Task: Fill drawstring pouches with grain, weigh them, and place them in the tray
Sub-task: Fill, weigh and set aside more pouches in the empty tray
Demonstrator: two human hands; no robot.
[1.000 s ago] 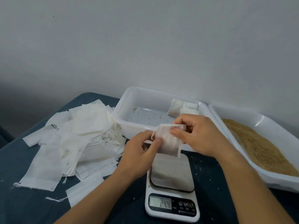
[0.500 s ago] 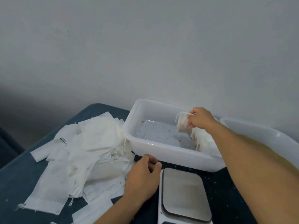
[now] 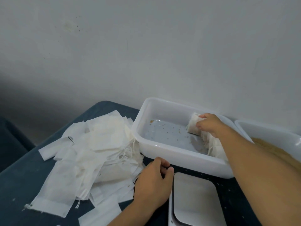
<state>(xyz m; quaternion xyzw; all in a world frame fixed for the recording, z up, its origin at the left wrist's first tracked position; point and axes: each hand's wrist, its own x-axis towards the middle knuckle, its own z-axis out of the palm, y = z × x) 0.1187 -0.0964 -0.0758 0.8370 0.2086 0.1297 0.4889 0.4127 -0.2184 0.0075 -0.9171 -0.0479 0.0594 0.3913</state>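
A head-worn camera looks down on a dark blue table pushed against a plain pale grey wall.

Much is cut off or hidden. Only the metal platform and part of the white casing of a kitchen scale show at the bottom edge; its display is out of frame. At the right edge, a second white tray holding brown grain is only partly visible, and the person's right forearm crosses in front of it. More filled pouches lie along the right end of the near tray, partly covered by that forearm, so their number cannot be told.

The right hand reaches into the white plastic tray and grips a filled drawstring pouch, fingers curled around its top, at the tray's far right corner. The pouch appears to rest on the tray floor, though the contact is hard to make out. Loose grains dot the tray floor.

The left hand rests on the table just left of the scale, near the tray's front wall, fingers loosely curled and holding nothing.

To the left, a heap of flat, empty white pouches with trailing strings spreads over the table, touching the tray's left wall. The far left of the room falls into shadow.
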